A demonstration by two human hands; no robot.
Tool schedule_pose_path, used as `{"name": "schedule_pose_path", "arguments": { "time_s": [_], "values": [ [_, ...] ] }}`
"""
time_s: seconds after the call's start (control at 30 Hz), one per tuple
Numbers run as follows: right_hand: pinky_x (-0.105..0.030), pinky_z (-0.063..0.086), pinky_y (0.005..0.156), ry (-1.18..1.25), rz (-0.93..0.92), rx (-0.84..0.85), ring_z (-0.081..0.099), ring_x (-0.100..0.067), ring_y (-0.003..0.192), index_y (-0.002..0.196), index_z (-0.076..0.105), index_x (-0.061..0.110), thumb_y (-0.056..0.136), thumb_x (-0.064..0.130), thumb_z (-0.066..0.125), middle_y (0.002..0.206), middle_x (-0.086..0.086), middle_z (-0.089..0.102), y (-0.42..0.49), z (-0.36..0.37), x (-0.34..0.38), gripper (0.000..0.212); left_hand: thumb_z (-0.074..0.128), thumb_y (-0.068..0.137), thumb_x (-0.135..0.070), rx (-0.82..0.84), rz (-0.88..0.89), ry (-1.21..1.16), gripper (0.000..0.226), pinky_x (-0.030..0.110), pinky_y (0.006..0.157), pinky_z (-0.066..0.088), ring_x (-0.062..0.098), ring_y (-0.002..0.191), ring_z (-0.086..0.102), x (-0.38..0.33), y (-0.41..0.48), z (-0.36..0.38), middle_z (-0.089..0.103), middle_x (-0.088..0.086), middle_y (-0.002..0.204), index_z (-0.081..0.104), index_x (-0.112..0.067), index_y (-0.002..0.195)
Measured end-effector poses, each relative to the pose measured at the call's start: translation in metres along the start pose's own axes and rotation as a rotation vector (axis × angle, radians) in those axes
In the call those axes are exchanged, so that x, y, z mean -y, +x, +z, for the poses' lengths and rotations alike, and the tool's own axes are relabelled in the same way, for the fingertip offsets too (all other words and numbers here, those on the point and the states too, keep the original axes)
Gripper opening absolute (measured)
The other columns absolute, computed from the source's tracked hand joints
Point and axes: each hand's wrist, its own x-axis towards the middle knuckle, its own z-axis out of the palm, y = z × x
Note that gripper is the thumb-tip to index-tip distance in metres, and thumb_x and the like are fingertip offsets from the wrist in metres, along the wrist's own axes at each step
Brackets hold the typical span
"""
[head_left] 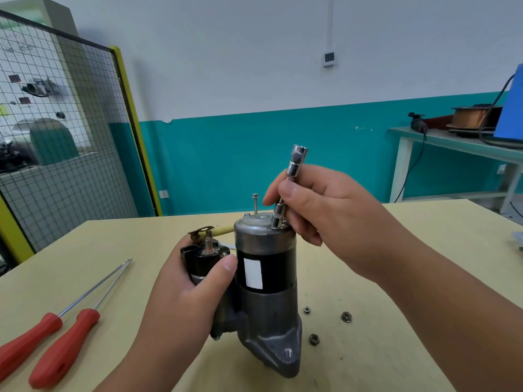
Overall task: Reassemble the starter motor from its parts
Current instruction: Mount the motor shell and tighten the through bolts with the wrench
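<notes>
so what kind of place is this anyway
Probably a workshop or trade-training room: a yellow-framed wire-mesh guard fence, a spool of copper-coloured wire on a side bench, and red-handled screwdrivers beside the starter motor.

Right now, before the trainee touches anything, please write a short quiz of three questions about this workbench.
1. True or false: the left hand grips the starter motor.
2. How many loose nuts lie on the table beside the motor?
3. What does the right hand hold on top of the motor? A: a hammer. B: a socket driver. C: pliers.

Key: 1 true; 2 three; 3 B.
</notes>
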Motion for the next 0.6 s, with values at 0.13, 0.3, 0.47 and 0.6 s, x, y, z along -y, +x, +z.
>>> {"name": "schedule_pose_path", "arguments": {
  "time_s": [0.13, 0.3, 0.47, 0.6],
  "values": [
    [-0.011, 0.04, 0.053, -0.008, -0.039, -0.033, 0.048, -0.002, 0.053, 0.088, 0.071, 0.021, 0.097, 0.039, 0.056, 0.058, 0.007, 0.054, 0.0002, 0.0014, -0.0028, 0.025, 0.067, 0.07, -0.066, 0.007, 0.027, 0.008, 0.037, 0.037, 0.05, 0.049, 0.02, 0.072, 0.073, 0.0004, -0.0013, -0.0003, 0.074, -0.013, 0.082, 0.069, -0.044, 0.099],
    [-0.013, 0.038, 0.049, 0.03, -0.036, -0.06, 0.045, -0.001, 0.051, 0.081, 0.059, 0.017, 0.09, 0.043, 0.065, 0.058, 0.013, 0.05, 0.0003, 0.0039, -0.003, 0.029, 0.065, 0.068, -0.069, 0.012, 0.049, 0.019, 0.043, 0.041, 0.054, 0.05, 0.018, 0.074, 0.074, -0.0011, -0.0022, 0.0002, 0.075, -0.013, 0.085, 0.069, -0.046, 0.104],
    [-0.012, 0.039, 0.05, 0.049, -0.02, -0.042, 0.045, -0.002, 0.051, 0.086, 0.07, 0.023, 0.095, 0.037, 0.054, 0.056, 0.01, 0.053, -0.0006, 0.0034, -0.0015, 0.023, 0.065, 0.068, -0.068, 0.01, 0.043, 0.016, 0.041, 0.041, 0.054, 0.05, 0.016, 0.074, 0.074, -0.0009, -0.002, -0.0003, 0.075, -0.013, 0.085, 0.069, -0.046, 0.102],
    [-0.013, 0.039, 0.052, 0.08, -0.007, -0.012, 0.046, -0.003, 0.052, 0.089, 0.074, 0.03, 0.098, 0.035, 0.048, 0.059, 0.004, 0.053, -0.0005, 0.0041, -0.0018, 0.028, 0.066, 0.069, -0.068, 0.0, 0.031, 0.009, 0.041, 0.042, 0.055, 0.05, 0.027, 0.077, 0.074, -0.0008, -0.0009, -0.0005, 0.074, -0.012, 0.085, 0.069, -0.044, 0.102]
  ]
}}
